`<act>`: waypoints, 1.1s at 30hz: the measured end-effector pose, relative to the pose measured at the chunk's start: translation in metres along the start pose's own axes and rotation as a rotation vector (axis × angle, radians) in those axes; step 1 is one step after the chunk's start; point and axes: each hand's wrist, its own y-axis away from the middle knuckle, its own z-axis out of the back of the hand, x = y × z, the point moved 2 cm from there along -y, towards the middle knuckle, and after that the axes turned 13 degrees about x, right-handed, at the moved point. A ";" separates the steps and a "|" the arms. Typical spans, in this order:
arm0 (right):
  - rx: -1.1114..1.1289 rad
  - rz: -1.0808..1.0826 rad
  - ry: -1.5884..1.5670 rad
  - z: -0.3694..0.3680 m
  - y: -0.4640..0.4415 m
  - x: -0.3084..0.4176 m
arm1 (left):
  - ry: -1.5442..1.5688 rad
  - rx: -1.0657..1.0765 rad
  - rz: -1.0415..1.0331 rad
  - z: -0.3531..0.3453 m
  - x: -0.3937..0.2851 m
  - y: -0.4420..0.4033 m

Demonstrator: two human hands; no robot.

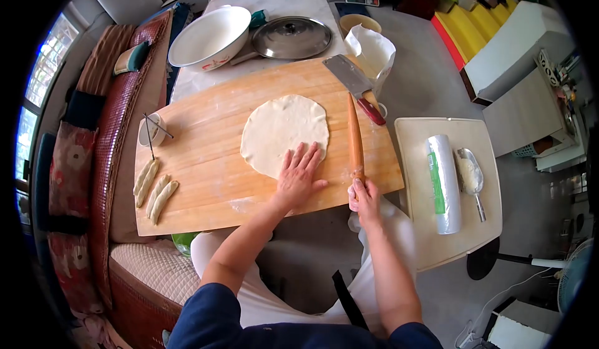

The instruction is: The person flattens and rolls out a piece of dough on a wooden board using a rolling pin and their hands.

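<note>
Dough (282,128), pale, flat, roughly round

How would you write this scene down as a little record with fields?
Left grip: open, resting flat on the dough sheet
Right grip: closed around the near end of the rolling pin
Board, left: small cup, three long dough pieces
Board, far right: cleaver
Beyond board: white basin, metal lid
Side table: shiny roll, scoop with white powder
</note>
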 end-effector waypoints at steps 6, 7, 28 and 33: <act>0.003 0.021 0.007 0.005 -0.002 0.000 | -0.049 0.004 -0.008 0.002 -0.003 -0.004; 0.015 0.025 0.004 0.005 -0.001 -0.001 | -0.049 0.006 -0.009 0.001 -0.002 -0.003; -0.014 -0.013 0.152 0.008 0.004 -0.003 | -0.057 -0.245 0.078 -0.005 0.043 0.050; 0.064 0.217 0.900 -0.004 -0.008 0.014 | 0.492 -0.559 0.485 0.008 0.129 0.061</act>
